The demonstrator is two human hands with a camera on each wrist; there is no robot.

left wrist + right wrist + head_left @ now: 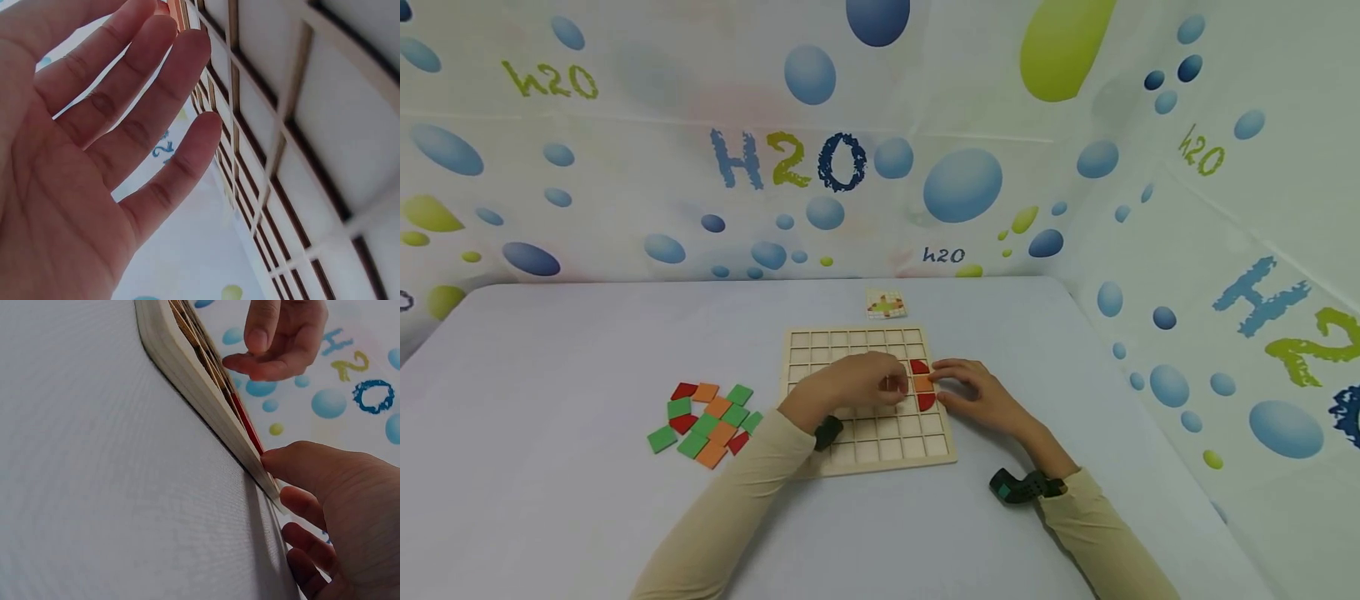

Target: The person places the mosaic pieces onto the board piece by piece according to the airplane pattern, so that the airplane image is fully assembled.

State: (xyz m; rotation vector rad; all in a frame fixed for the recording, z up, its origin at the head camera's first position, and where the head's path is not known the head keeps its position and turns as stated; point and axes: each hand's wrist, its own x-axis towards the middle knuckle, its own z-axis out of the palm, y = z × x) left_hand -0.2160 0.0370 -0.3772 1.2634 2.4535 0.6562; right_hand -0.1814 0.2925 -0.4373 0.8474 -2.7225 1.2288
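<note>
A wooden grid board (898,450) lies on the white table. Along its right side sit a red rounded piece (918,367), an orange square tile (922,383) and another red rounded piece (927,402), in one column. Over the board hovers my left hand (865,379), fingers loosely bent with nothing seen in them. The left wrist view shows its fingers (150,97) extended beside the grid. My right hand (981,398) is at the board's right edge, fingers spread around the three pieces. In the right wrist view its thumb (300,461) meets the rim beside a red piece (247,425).
Left of the board lies a loose group of green tiles (706,425), orange tiles (722,432) and red pieces (683,423). A small pattern card (886,305) sits behind the board. A printed curtain (700,217) closes off the back and right.
</note>
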